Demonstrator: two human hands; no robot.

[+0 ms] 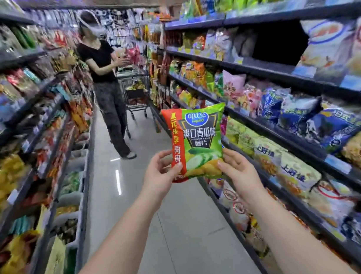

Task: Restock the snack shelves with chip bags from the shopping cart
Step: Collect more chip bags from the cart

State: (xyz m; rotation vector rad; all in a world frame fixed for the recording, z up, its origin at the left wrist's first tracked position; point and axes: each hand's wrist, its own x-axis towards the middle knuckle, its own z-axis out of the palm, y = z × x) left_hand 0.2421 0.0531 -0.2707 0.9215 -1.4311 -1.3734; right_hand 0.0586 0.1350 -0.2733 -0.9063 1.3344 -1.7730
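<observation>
Chip bag: a green bag [200, 141] with a red stripe down its left edge, held upright in mid-air over the aisle floor [165, 241], beside the right-hand shelves [280, 72].
Left hand: the left hand [160, 175] pinches the bag's lower left corner, thumb on the front, fingers curled behind.
Right hand: the right hand [239, 170] grips the lower right corner, thumb on the front.
Shelves: packed with snack bags on both sides; one dark gap [277, 43] on an upper right shelf.
Background: another person [104, 78] stands further down the aisle beside a shopping cart [135, 94], holding a bag.
</observation>
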